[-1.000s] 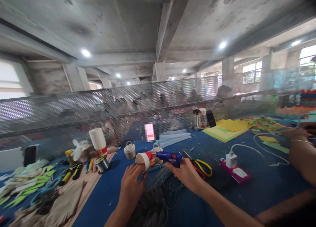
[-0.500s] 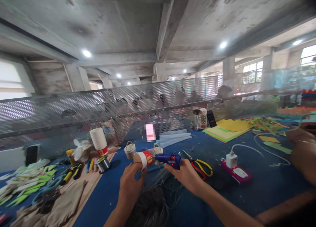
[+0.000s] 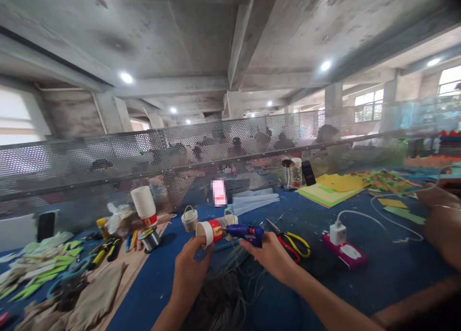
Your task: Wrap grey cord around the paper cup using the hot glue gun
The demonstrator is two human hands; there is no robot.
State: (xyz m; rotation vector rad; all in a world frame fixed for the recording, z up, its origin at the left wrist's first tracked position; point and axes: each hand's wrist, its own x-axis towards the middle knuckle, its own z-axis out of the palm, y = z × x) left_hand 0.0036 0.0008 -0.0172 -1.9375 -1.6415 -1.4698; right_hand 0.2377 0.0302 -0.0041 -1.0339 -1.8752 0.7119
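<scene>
My left hand (image 3: 191, 264) grips a paper cup (image 3: 209, 232) with a red band, tipped on its side with its open mouth toward the left. In my right hand (image 3: 268, 254) is a blue hot glue gun (image 3: 247, 231), its nozzle pointing left at the cup's base end. Whether the tip touches the cup I cannot tell. Just behind the nozzle stands a small pale pot with a handle (image 3: 230, 219), partly hidden. Another small handled bucket (image 3: 189, 219) is behind the cup. Scissors with red and yellow handles (image 3: 293, 247) lie to the right of my right hand.
A stack of paper cups (image 3: 143, 204) stands at left behind a wire spool (image 3: 149, 240). Gloves (image 3: 95, 297), pliers and green scraps cover the left side. A pink power strip (image 3: 345, 249) with a white charger sits at right. Another person's arm (image 3: 442, 225) is at the right edge.
The cup has turned slightly in my left hand. My right hand and the glue gun stay almost where they were.
</scene>
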